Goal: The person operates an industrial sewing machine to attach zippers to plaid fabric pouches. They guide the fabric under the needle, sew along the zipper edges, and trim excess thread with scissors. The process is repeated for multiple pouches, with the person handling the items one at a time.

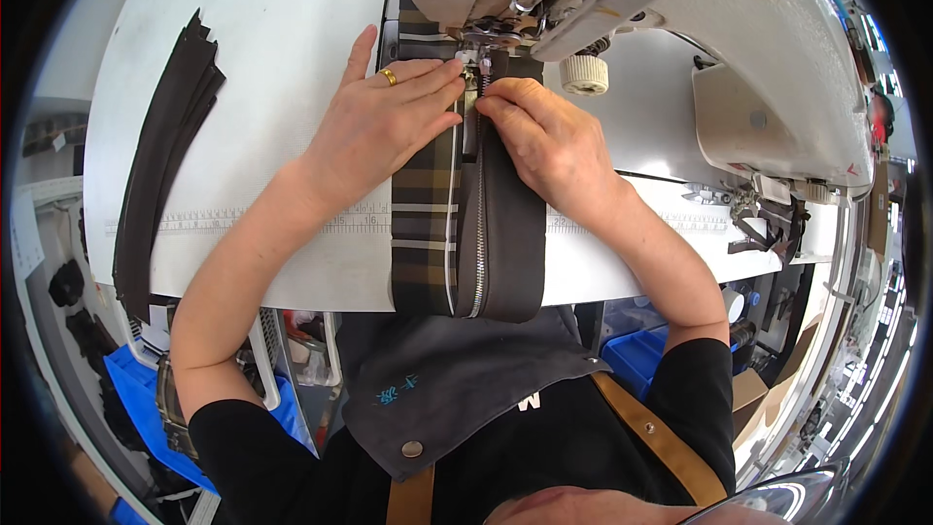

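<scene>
zip point(479, 224) with metal teeth lies on the white surface point(262, 10), in front of the person's chest. long axis runs front to back, slightly bowed; far end up at the presser foot point(484, 58), near end bending at the front edge of the surface. plaid strip point(413, 258) along its left, plain dark strip point(517, 253) along its right, both lengthwise with it.

left hand point(394, 117): palm down, spread flat across the plaid strip, middle fingers side by side, little finger lifted off apart, fingertips close by the foot. right hand point(564, 141): curled, thumb and forefinger pinched on the zip just short of the foot. the two hands near each other, one either side of the teeth.

edges and room: wide bare stretch of surface left of the plaid strip, out to a stack of dark strips point(160, 156) along the left side. sewing machine point(797, 107) closes off the far side and the right; loose scraps point(768, 233) by the right edge. printed ruler point(335, 224) runs crosswise, passing under the work. blue bin point(632, 355) below the front edge, right.
</scene>
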Motion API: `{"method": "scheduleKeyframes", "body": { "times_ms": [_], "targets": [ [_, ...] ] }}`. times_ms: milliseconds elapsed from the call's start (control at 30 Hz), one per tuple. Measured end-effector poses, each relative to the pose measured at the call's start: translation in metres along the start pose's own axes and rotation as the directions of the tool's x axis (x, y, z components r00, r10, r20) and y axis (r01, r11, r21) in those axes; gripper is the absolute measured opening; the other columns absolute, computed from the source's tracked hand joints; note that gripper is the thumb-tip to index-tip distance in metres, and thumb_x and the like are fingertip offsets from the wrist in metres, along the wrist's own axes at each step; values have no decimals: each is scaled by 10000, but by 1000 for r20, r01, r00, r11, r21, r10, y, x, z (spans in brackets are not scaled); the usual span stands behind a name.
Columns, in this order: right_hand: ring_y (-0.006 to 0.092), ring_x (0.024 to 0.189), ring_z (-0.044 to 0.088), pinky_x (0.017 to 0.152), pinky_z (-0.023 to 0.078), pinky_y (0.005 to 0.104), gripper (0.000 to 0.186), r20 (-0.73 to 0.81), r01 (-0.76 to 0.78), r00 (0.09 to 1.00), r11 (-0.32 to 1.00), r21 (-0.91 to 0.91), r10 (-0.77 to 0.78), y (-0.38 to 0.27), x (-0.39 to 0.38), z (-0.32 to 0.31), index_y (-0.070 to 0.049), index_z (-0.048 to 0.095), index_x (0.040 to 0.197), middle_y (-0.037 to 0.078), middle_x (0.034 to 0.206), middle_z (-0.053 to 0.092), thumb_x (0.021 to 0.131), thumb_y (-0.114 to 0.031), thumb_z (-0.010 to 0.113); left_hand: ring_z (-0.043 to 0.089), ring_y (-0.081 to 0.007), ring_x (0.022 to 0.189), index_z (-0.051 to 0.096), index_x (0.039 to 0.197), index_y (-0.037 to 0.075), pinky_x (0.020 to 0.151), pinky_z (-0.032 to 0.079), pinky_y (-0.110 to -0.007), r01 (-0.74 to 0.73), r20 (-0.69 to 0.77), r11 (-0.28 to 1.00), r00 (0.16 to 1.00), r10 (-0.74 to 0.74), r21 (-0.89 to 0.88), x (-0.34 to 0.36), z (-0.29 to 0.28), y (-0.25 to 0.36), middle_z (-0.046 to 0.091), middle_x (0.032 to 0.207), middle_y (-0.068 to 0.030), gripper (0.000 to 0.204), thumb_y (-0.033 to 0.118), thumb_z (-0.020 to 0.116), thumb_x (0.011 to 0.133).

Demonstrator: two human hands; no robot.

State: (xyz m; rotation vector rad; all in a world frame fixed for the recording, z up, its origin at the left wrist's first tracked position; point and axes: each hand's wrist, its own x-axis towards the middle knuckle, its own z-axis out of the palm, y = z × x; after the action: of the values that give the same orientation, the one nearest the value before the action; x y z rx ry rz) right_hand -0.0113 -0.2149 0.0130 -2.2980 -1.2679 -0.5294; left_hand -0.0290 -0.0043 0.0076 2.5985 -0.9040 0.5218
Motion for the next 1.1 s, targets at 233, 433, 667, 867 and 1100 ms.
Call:
{"method": "scheduleKeyframes", "body": {
  "times_ms": [233, 433, 667, 867, 1100],
  "targets": [
    [245, 810, 620, 671, 523, 330, 212, -36, -188, 980, 974, 128, 194, -5, 2, 1, 8, 631, 945, 122, 955, 613, 738, -32, 638, 551, -130, 1070, 639, 1038, 78, 1049, 243, -552, 17, -56, 1000, 998, -16, 20, -1, 6, 5, 614, 1146, -1, 244, 196, 638, 824],
    [228, 797, 609, 677, 516, 316, 226, -62, -54, 996, 997, 49, 57, 4, -6, 0, -16, 635, 963, 88, 954, 631, 747, -75, 674, 569, -192, 1003, 644, 1041, 60, 1067, 212, -494, 31, -46, 1000, 998, -31, -1, -2, 2, 7, 594, 1178, -27, 272, 132, 662, 779],
    [203, 830, 569, 707, 497, 304, 307, -16, -13, 1000, 998, -56, 12, -2, -3, 1, -51, 646, 1026, 49, 1038, 620, 738, -147, 695, 581, -207, 958, 638, 1022, 24, 984, 354, -481, -48, 5, 999, 999, 48, 25, -36, -12, 42, 598, 1156, -91, 297, 102, 688, 740],
    [194, 884, 531, 721, 450, 320, 360, 29, -13, 999, 996, -90, 16, -4, -4, 3, -69, 648, 1060, 26, 1074, 587, 741, -227, 698, 575, -190, 974, 656, 1023, 32, 941, 390, -473, 28, -50, 981, 998, -38, -192, -24, -12, 27, 620, 1132, -69, 295, 117, 698, 744],
    [186, 863, 522, 692, 436, 305, 386, 48, -18, 999, 994, -107, 23, -6, -3, 2, -76, 640, 1086, 20, 1067, 581, 742, -240, 701, 544, -151, 1021, 662, 1024, 33, 1046, 267, -470, -39, -118, 996, 992, 48, 76, -5, 9, 7, 599, 1178, 1, 254, 121, 666, 786]
  ]
}}
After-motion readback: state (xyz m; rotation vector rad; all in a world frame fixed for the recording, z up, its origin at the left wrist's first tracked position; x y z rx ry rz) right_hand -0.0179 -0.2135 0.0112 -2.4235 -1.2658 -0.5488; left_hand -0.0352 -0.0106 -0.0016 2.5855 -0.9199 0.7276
